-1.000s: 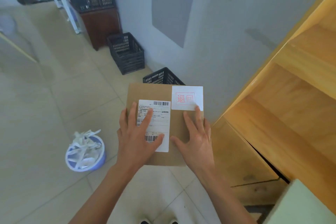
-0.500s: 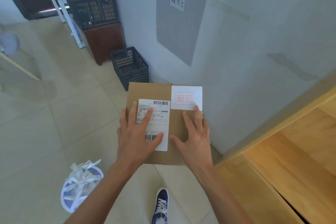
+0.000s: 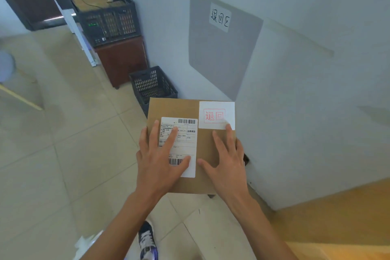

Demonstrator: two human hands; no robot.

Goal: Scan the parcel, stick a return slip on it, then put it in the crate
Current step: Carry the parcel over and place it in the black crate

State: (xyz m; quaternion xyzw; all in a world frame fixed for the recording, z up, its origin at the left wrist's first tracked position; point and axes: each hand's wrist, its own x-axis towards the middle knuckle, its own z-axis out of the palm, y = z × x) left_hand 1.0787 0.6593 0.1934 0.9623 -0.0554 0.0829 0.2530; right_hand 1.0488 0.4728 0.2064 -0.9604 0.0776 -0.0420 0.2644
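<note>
A flat brown cardboard parcel is carried in front of me above the tiled floor. It bears a white shipping label with barcodes and, at its top right corner, a white return slip with red characters. My left hand lies spread over the shipping label and grips the parcel's left side. My right hand lies flat on the parcel's right half, one fingertip touching the slip's lower edge. A black plastic crate stands on the floor by the wall just beyond the parcel; another crate seen earlier is hidden beneath it.
A dark brown cabinet carries a larger black crate with electronics. A grey panel with a handwritten sign hangs on the wall. Wooden shelving is at the lower right. My shoe and white bin scraps are below.
My view has swung left and moved toward the wall; the wooden shelving slid off to the right and the bin dropped below. Both hands keep the same hold on the parcel.
</note>
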